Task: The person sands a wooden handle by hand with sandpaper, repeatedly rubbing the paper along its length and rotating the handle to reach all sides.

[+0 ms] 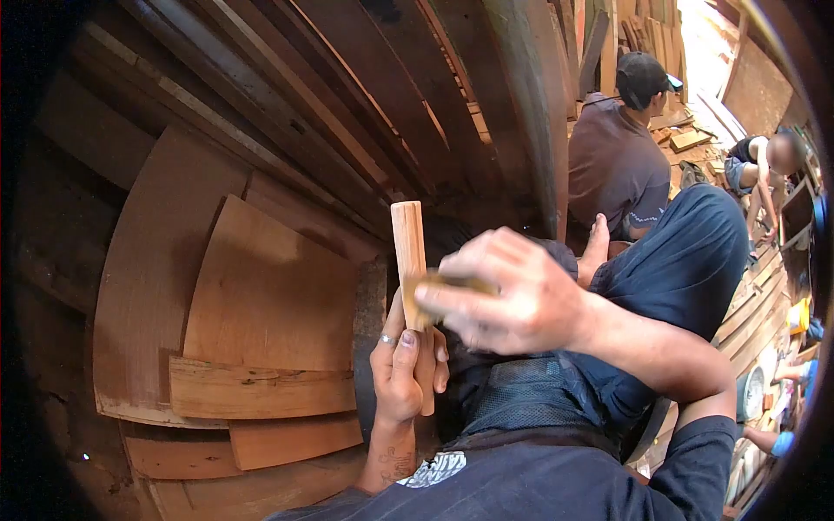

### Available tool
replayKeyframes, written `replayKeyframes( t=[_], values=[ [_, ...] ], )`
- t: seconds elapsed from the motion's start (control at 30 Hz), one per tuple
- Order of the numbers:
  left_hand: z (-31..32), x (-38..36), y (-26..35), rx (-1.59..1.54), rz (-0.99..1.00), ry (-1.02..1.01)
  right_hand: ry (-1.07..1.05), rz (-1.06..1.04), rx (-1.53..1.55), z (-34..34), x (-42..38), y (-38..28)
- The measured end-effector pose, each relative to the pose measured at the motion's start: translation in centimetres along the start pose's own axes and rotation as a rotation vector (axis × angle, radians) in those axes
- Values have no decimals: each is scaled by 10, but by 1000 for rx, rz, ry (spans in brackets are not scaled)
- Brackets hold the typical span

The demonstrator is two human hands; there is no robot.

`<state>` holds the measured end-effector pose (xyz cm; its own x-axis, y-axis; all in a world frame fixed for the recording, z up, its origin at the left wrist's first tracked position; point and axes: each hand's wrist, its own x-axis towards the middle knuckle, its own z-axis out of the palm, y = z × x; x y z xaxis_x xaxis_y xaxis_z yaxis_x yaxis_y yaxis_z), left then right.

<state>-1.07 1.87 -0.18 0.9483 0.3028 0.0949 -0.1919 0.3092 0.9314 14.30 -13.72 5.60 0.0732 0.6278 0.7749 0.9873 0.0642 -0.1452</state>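
Note:
My left hand [400, 378], with a ring on one finger, is closed around the lower part of a pale, rounded wooden stick [407, 230]. The stick stands nearly upright in front of my lap, its top end free above the fingers. My right hand [521, 300] pinches a tan-brown pad that looks like folded sandpaper [465, 282] and presses it against the stick's middle, just above my left thumb. Motion blurs the right fingers and the pad's edges. The stick's lower end shows below my left hand.
Wooden boards [269, 295] lean at my left, and long dark planks [347, 95] rise ahead. A person in a cap [621, 165] sits close by at the upper right. Others work farther right among wood pieces [691, 139], near a metal bowl [752, 391].

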Motion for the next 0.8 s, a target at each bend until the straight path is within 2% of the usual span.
replayKeyframes(
  t=[0.1,0.17,0.3,0.37,0.43,0.5,0.53,0.57,0.73,0.8],
  values=[
    [-4,0,-3,-21,12,-11,-64,-141,22,6,-1,-4],
    [-4,0,2,-38,-47,-18,-9,-98,-64,6,2,5],
    [4,1,11,39,-78,3,105,186,-151,-11,12,31],
    [4,1,11,27,-68,-5,202,312,-44,-17,11,38],
    [5,2,10,-19,-71,-1,146,315,59,-28,13,27],
    [5,2,10,-92,-91,20,-7,226,270,-30,12,18],
    [5,1,10,-97,-92,26,-151,226,379,-32,10,15],
    [4,1,10,-102,-96,31,-198,250,507,-27,7,13],
    [3,3,8,-93,-125,10,-363,463,624,-32,10,9],
    [3,3,8,-85,-123,-10,-281,523,518,-32,11,10]
  ],
)
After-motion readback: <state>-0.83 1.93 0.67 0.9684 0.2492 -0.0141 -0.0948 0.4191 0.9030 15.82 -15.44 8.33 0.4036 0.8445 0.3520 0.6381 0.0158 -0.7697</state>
